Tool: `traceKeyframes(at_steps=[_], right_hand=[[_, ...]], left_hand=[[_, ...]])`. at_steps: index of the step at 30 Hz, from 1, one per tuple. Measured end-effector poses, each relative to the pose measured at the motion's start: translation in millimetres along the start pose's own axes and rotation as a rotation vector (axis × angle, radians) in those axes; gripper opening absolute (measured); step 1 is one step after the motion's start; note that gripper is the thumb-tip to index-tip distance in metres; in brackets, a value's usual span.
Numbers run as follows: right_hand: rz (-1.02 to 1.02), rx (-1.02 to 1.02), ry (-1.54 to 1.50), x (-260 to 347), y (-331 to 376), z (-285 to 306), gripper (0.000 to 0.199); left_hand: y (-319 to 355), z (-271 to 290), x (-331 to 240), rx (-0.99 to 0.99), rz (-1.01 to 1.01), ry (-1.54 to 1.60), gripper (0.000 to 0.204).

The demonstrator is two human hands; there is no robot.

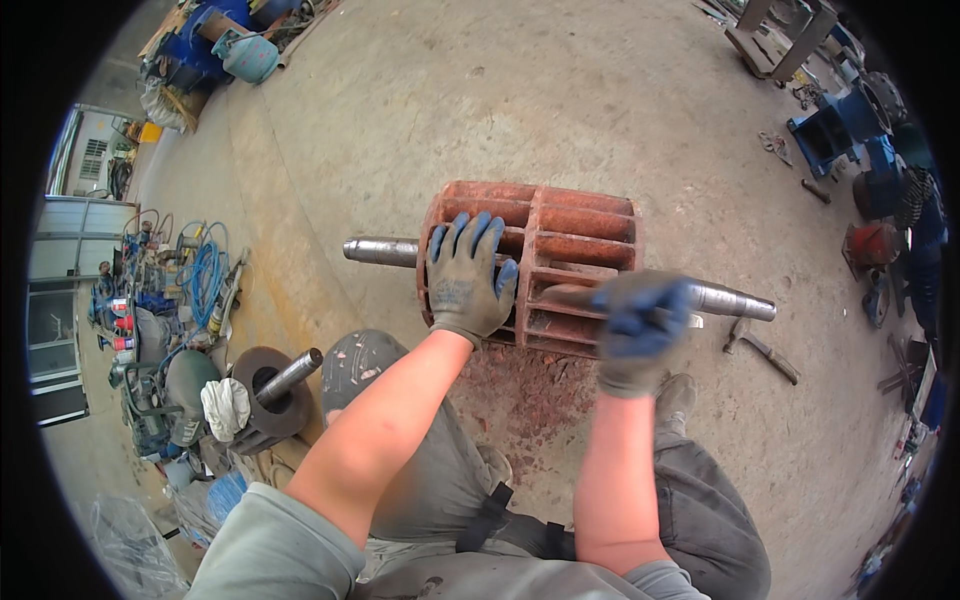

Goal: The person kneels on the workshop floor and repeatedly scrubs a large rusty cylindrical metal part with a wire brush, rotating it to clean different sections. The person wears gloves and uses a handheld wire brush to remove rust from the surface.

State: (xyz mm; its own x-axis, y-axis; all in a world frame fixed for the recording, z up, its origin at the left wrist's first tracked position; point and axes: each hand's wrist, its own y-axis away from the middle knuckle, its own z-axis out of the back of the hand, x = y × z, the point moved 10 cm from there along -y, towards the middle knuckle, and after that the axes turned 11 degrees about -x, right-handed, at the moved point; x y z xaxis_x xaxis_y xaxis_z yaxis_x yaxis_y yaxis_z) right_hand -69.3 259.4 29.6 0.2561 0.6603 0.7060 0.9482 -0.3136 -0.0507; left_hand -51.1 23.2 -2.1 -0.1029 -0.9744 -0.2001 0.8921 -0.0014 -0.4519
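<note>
A rusty red bladed rotor lies on the concrete floor between my feet, its long steel shaft sticking out at both ends. My left hand, in a grey and blue glove, rests open on the rotor's left half with fingers spread over the slats. My right hand, gloved alike and smeared by motion, is closed at the rotor's right end. From it a dark, narrow scraper-like tool points left across the slats; its exact kind is blurred. Red rust flakes cover the floor below the rotor.
A hammer lies right of the shaft. To the left stand a second, dark rotor with a white cloth, and a coiled blue hose. Blue machine parts line the right side; a teal gas cylinder is far left.
</note>
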Motion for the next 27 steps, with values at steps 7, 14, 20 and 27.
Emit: traceKeyframes(at_steps=[7,14,20,27], right_hand=[[0.021,-0.089,-0.311,-1,6,11,0.050],[-0.075,-0.316,-0.213,-26,9,52,0.049],[-0.085,-0.194,-0.127,-26,9,43,0.049],[-0.078,-0.207,-0.198,-12,7,47,0.048]], left_hand=[[-1,2,-1,-0.013,-0.001,0.003,0.060],[-1,1,-2,-0.013,-0.008,-0.004,0.061],[0,2,-3,-0.024,-0.004,-0.019,0.060],[1,0,-3,-0.018,-0.008,-0.029,0.059]])
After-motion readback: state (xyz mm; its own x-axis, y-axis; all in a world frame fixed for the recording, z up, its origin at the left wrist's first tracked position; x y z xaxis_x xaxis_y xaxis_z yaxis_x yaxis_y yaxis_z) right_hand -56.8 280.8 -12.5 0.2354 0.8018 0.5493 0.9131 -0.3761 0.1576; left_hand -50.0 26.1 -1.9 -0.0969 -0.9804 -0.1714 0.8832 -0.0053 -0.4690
